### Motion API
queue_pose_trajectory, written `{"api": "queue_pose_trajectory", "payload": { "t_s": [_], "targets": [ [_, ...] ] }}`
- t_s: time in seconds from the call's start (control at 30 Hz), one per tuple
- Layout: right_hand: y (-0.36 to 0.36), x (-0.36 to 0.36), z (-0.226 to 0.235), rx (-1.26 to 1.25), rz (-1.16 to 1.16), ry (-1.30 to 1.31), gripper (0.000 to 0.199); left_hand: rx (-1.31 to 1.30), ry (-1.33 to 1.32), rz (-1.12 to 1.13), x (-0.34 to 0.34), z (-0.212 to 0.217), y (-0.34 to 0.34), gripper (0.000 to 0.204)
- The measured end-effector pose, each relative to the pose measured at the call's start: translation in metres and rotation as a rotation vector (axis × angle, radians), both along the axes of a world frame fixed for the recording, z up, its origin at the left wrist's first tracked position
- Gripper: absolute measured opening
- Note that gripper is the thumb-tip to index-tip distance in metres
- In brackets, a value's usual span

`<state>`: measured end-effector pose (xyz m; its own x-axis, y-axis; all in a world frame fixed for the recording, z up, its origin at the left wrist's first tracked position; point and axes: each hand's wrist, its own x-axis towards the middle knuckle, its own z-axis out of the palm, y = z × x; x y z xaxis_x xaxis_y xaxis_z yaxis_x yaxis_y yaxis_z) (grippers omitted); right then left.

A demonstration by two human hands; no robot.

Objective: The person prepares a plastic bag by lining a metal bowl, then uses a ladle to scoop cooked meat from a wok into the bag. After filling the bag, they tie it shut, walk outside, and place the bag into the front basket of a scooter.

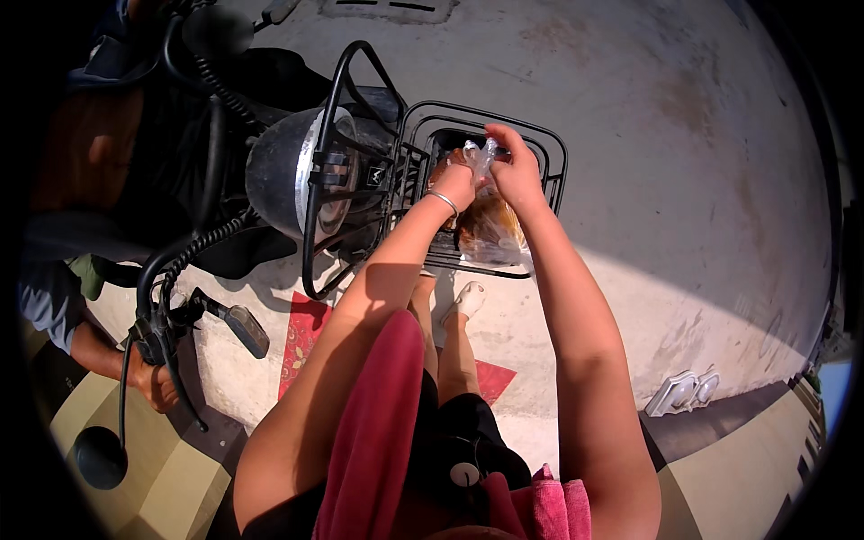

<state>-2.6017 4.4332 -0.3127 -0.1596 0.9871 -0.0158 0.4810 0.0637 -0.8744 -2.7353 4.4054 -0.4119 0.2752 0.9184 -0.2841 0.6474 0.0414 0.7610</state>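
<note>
A clear plastic bag (493,225) with brown and golden contents, perhaps bread, rests in the black metal front rack (560,148) of a motorbike. My left hand (456,183), with a silver bangle at its wrist, is closed on the gathered top of the bag. On the other side of the bag's neck, my right hand (515,173) pinches the plastic with thumb and fingers. Both hands are close together over the rack. What exactly lies in the bag is blurred by the plastic.
A round headlight (292,171) sits behind the rack, left of my hands. Another person's hand (155,382) is near the handlebar and brake lever (184,396). A mirror (246,331) juts out below. Red patterned mat (304,337) lies on the pale ground, under my arms.
</note>
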Motion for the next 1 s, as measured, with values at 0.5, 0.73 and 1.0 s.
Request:
{"api": "queue_pose_trajectory", "payload": {
  "t_s": [0.5, 0.73, 1.0],
  "targets": [
    [-0.009, 0.056, -0.025, -0.777, -0.046, 0.296, 0.011, -0.59, -0.878, 0.587, -0.012, 0.033, -0.011, 0.018],
    [-0.017, 0.057, -0.025, -0.449, 0.123, 0.136, 0.025, -0.294, -0.472, 0.476, -0.012, -0.005, -0.027, 0.013],
    [0.006, 0.015, -0.094, -0.524, 0.188, 0.149, 0.019, 0.668, 0.072, 0.026, 0.003, 0.035, -0.011, 0.02]
  ]
}}
